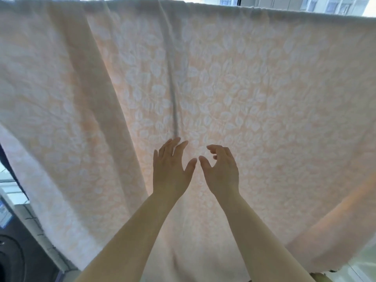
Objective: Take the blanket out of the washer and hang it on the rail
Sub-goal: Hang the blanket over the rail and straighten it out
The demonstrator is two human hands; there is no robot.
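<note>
A pale peach blanket (244, 88) with a white leaf pattern hangs spread out in front of me and fills most of the view. Its top edge drapes over a rail that the cloth hides. A long vertical crease runs down the middle-left of it. My left hand (171, 169) is raised against the cloth just below the crease's lower end, fingers apart, holding nothing. My right hand (220, 169) is beside it, fingers loosely curled and apart, with no cloth in them.
A dark washer front (18, 251) with a round door shows at the bottom left, a white ledge beside it. Bright windows with buildings (295, 3) lie behind the blanket's top edge. A pale floor strip (362, 261) shows at the bottom right.
</note>
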